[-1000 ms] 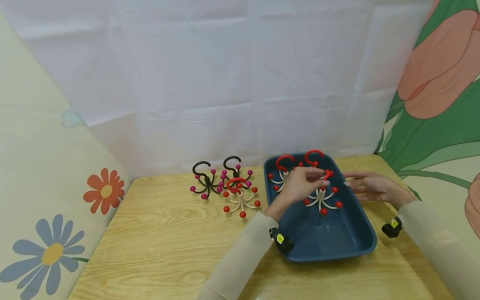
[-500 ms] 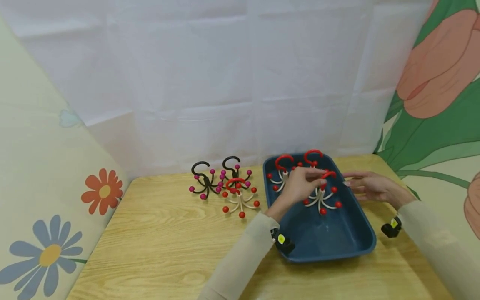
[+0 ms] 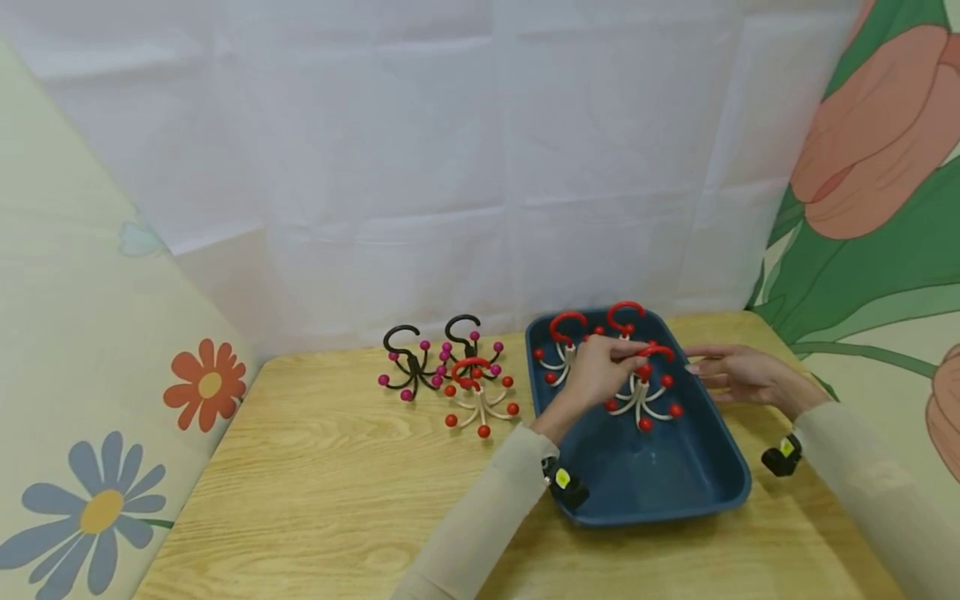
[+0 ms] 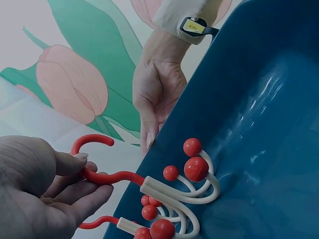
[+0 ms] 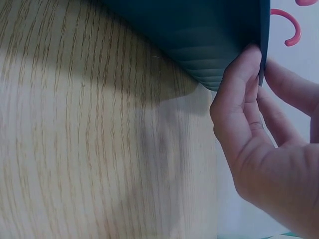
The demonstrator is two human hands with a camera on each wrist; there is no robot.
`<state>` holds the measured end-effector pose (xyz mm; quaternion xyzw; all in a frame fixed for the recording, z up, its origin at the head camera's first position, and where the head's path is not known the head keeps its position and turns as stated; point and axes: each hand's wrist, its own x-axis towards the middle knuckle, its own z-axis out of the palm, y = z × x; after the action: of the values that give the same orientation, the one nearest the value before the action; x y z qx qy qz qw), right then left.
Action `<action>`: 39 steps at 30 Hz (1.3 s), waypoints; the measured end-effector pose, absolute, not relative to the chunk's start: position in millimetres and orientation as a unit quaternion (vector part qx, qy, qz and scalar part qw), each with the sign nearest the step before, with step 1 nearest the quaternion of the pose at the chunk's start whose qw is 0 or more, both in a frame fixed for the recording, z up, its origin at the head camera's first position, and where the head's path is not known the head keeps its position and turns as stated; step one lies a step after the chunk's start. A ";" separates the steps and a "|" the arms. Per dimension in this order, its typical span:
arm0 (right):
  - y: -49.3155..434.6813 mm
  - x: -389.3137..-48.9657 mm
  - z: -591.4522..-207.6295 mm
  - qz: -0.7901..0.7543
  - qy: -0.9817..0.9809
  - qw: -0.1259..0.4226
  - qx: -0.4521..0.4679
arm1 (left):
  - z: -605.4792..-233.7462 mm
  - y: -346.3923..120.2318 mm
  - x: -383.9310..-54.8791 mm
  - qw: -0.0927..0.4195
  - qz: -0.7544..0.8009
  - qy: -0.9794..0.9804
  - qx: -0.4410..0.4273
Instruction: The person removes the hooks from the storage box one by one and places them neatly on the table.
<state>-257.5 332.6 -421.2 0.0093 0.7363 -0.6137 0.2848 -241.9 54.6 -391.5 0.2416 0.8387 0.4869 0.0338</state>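
My left hand [image 3: 600,367] pinches the red curved top of a white hanger hook [image 3: 640,404] with red ball tips. That hanger stands in the blue tray [image 3: 652,483], its arms spread on the tray floor. In the left wrist view, thumb and fingers close round the red hook [image 4: 94,174]. My right hand [image 3: 750,379] holds the tray's right edge; in the right wrist view the rim lies between its thumb and fingers [image 5: 244,74]. Two more red-topped hangers stand at the back of the tray, a left one [image 3: 568,354] and a right one [image 3: 626,317] partly hidden.
Left of the tray, two black hangers [image 3: 412,367] [image 3: 471,346] with magenta balls stand on the wooden table [image 3: 337,483]. A white and red hanger [image 3: 482,404] stands just before them. White sheeting [image 3: 375,167] closes off the back.
The red top of the pinched hanger has turned, from nearly edge-on to showing its curve to the right. Both hands stay almost in place.
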 end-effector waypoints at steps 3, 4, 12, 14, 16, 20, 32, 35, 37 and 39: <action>332.2 -257.5 -421.7 -0.616 0.734 0.286 0.010 | -393.4 54.3 -242.1 0.033 0.488 0.838 0.242; 332.3 -257.7 -421.9 -0.617 0.733 0.287 0.009 | -394.0 54.3 -242.3 0.032 0.489 0.837 0.243; 330.4 -257.0 -421.9 -0.621 0.731 0.283 0.019 | -387.8 53.7 -242.1 0.008 0.480 0.840 0.252; 329.9 -256.7 -421.7 -0.623 0.730 0.281 0.020 | -383.6 53.4 -242.0 -0.002 0.475 0.843 0.254; 329.8 -256.5 -421.6 -0.624 0.729 0.281 0.019 | -378.9 52.7 -241.2 -0.003 0.472 0.845 0.252; 330.2 -256.1 -421.8 -0.626 0.727 0.281 0.018 | -370.0 49.7 -238.9 0.005 0.477 0.841 0.255; 331.5 -253.9 -421.6 -0.623 0.728 0.284 0.019 | -342.7 29.3 -233.2 0.022 0.481 0.830 0.280; 331.7 -254.5 -421.7 -0.626 0.727 0.282 0.021 | -334.3 21.9 -230.3 0.027 0.490 0.824 0.282; 332.0 -254.7 -421.9 -0.626 0.728 0.281 0.019 | -329.6 17.0 -228.7 0.035 0.503 0.818 0.279; 332.7 -254.6 -422.0 -0.624 0.729 0.280 0.015 | -324.6 11.9 -227.4 0.042 0.514 0.810 0.279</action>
<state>-254.6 332.7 -422.0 0.0150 0.7295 -0.6237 0.2804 -227.4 11.9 -324.6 0.2790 0.8102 0.5138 0.0423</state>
